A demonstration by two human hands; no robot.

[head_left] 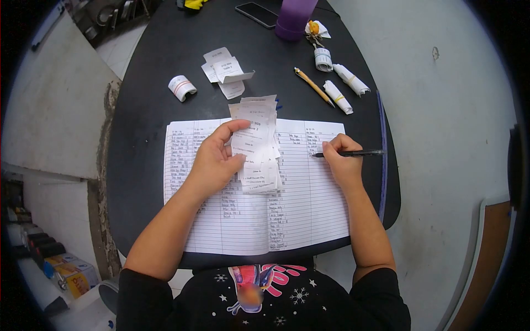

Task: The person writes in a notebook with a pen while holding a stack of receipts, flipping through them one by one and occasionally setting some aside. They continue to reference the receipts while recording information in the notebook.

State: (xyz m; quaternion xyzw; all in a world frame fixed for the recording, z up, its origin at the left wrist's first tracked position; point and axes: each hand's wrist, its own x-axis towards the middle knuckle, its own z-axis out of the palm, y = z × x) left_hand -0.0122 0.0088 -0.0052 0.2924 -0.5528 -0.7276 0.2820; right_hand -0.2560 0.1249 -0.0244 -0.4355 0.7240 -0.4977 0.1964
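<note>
In the head view, the fingers of the left hand (223,157) are grasping a bunch of receipt slips (256,146), thumb in front, over the middle fold of the open lined notebook (309,215). The fingers of the right hand (343,160) are closed around a black pen (353,153), whose tip is at the right page.

The right fingers are near the right edge of the black table (141,127), where a blue strip (382,165) runs along. The left fingers are well apart from the left edge, so the tabletop is wider on this side. The notebook comes close to the near edge.

Beyond the left fingers lie a pile of crumpled receipts (227,71) and, more to the left, a red-striped paper roll (181,88). Ahead of the right fingers are a wooden pen (313,86) and two banded paper rolls (345,88). Farther from both hands stand a purple tumbler (292,19) and a phone (256,15), which lies flat.

Around the table, there is a pale wall (436,110) at right, and at left a yellow box (74,273) lower down.
</note>
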